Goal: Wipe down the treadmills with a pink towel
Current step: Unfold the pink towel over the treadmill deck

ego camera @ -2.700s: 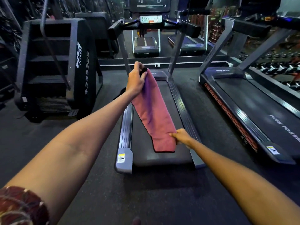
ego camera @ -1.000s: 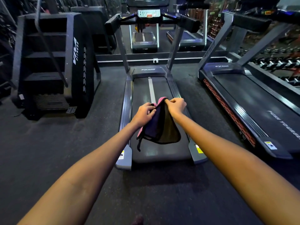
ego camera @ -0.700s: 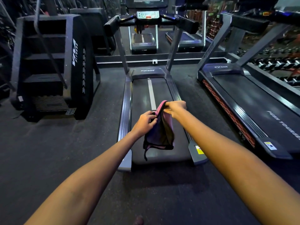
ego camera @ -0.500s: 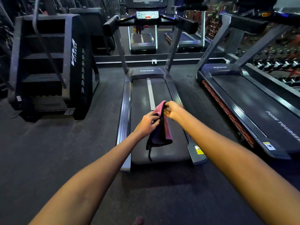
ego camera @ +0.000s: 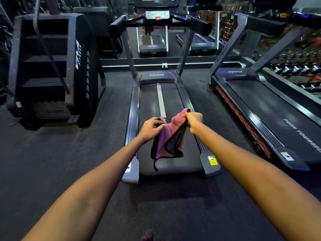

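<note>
A pink towel (ego camera: 169,140) with a dark edge hangs folded between my two hands, above the rear half of the middle treadmill's black belt (ego camera: 156,100). My left hand (ego camera: 150,128) pinches the towel's left top corner. My right hand (ego camera: 193,120) grips the right top corner, a little higher and further away. The towel's lower part droops in the air and a loose dark strip dangles below it. A second treadmill (ego camera: 271,108) stands to the right, parallel to the first.
A black stair-climber machine (ego camera: 52,66) stands to the left of the middle treadmill. Dumbbell racks (ego camera: 295,70) line the far right. A mirror wall behind the console (ego camera: 157,14) reflects the treadmills. Dark rubber floor (ego camera: 69,162) surrounds the machines. A shoe tip (ego camera: 147,235) shows at the bottom edge.
Earlier the towel hung long from my raised left hand; it has since been folded. My hands, close together half a second ago, have moved apart, spreading the top of the towel.
</note>
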`<state>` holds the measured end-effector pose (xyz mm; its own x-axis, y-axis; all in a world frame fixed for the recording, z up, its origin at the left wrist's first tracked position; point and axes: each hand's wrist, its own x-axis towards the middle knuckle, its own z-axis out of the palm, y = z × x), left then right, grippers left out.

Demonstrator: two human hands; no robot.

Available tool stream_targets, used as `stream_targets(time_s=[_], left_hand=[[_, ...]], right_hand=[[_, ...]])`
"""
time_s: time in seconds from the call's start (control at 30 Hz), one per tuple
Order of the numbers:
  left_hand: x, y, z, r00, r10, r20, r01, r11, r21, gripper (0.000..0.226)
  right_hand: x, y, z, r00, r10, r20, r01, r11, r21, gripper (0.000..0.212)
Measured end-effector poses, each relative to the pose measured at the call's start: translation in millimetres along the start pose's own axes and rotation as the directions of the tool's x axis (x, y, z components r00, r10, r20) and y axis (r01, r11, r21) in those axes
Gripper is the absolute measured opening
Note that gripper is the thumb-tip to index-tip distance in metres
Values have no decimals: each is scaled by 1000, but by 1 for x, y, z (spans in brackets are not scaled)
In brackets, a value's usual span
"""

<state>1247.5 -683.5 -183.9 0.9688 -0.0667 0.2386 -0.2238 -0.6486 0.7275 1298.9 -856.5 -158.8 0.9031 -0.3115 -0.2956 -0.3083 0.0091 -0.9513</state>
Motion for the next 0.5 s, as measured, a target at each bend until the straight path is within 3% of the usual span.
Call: stream_targets(time_s=[0.13,0.23,0.33,0.37,0.5], left_hand=[[-6,-40,-30,964,-194,-184,188,981,-51,18],[-10,-66,-51,877,-368,-311,333,929,-159,22],[-13,-93,-65,798,-487,-355,439,873,-211,25],[-13,-99,-68,780,-509,-364,460,861,-219,25],[-16,-97,-63,752,-539,-379,498,842,-208,26]], right_hand=[[29,11,-39,1000,3,-29,-4,998,-61,25],[41,15,-67,999,-18,-35,13,989,-147,28],[49,22,-86,997,13,-73,-22,993,-116,18],[54,26,-90,996,21,-86,-30,995,-97,24],[59,42,-85,984,-18,-176,-2,994,-111,18]])
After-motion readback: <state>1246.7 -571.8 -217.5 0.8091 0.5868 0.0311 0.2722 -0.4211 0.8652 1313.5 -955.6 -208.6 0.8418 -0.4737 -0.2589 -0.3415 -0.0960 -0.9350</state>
